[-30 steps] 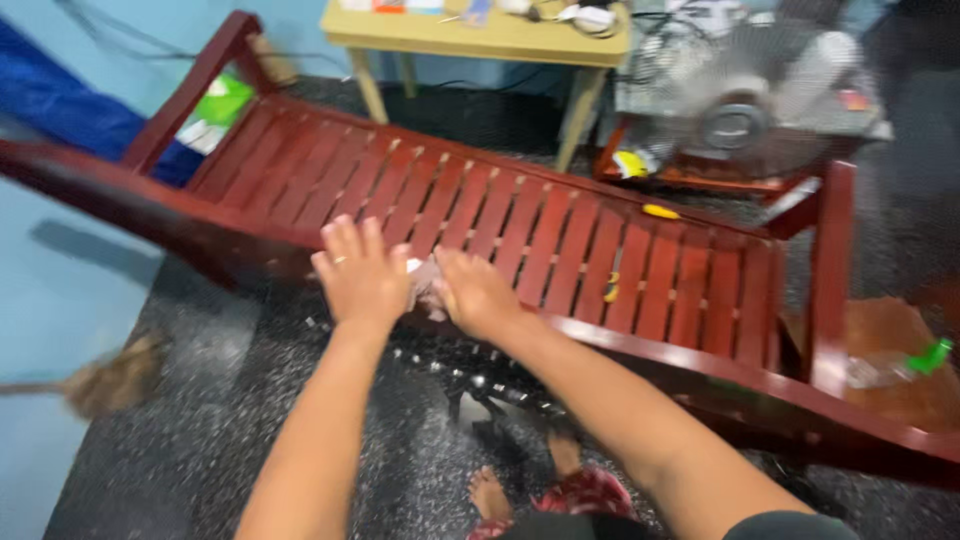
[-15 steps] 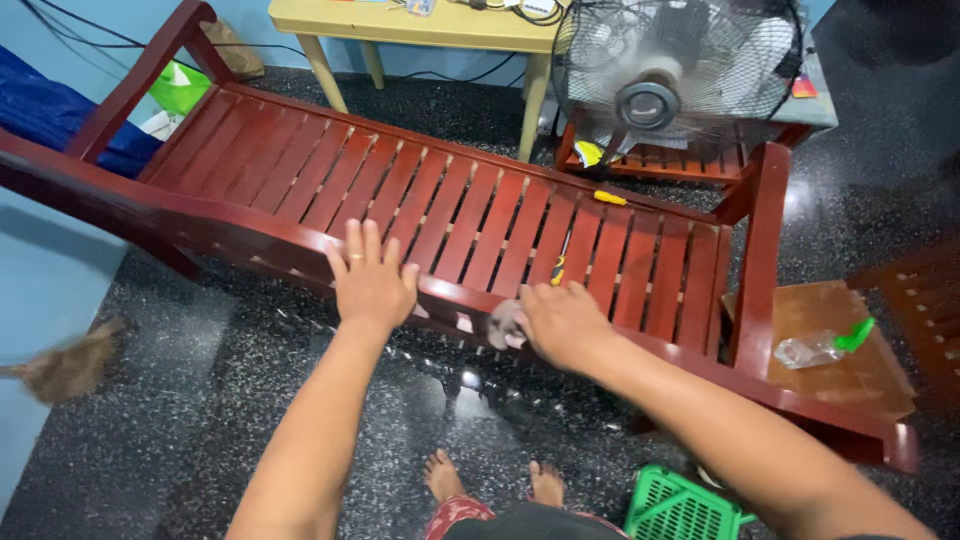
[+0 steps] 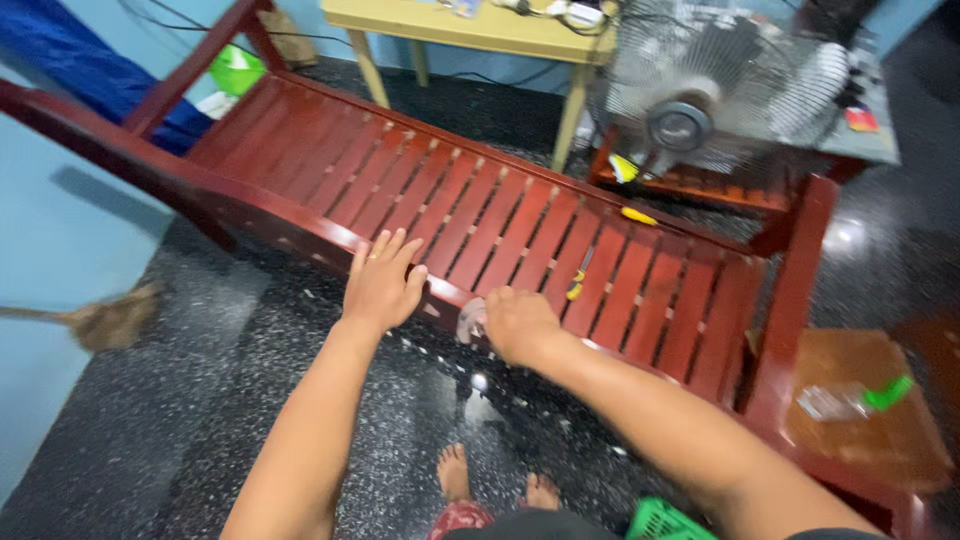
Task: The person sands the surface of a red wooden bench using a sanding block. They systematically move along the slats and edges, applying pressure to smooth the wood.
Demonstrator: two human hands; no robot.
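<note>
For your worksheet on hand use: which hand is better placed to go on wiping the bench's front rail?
Right hand: it probably suits, closed on the pale cloth against the rail. Left hand lies flat, empty, bracing the red wooden bench.

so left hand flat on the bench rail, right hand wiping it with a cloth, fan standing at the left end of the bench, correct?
Not quite: the head view shows the fan at the right end of the bench. The rest holds: left hand flat on the rail, right hand on the cloth.

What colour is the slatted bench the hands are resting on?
Dark reddish-brown, glossy wood; the bench shows clearly in the head view, the only view.
</note>
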